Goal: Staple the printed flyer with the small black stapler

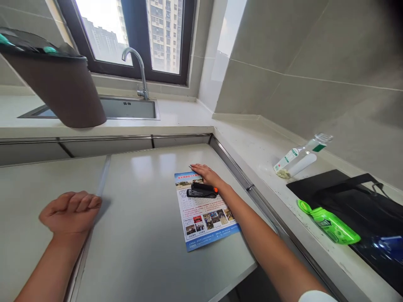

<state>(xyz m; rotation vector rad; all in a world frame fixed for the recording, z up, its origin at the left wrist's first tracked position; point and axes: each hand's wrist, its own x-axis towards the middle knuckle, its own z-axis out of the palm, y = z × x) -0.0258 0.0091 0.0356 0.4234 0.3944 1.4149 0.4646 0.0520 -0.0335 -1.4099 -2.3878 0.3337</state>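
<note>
My right hand (208,173) lies with its fingers stretched out over the top edge of a printed leaflet (206,207). A tiny dark tip shows by its fingertips, too small to name. On the leaflet, beside my right wrist, rests a black stapler (201,191) with an orange-red end. The leaflet has a blue border, lines of text and several small photos, and lies on a pale, smooth tabletop (141,235). Off to the left, my left hand (74,209) is closed in a fist near the tabletop's seam, with no object showing in it.
A tall brown bin (63,88) stands by the sink (135,108) and its tap (141,71), below the window. On the right counter are a clear glass bottle (302,155), a green squeeze bottle (336,226) and a black panel (333,188).
</note>
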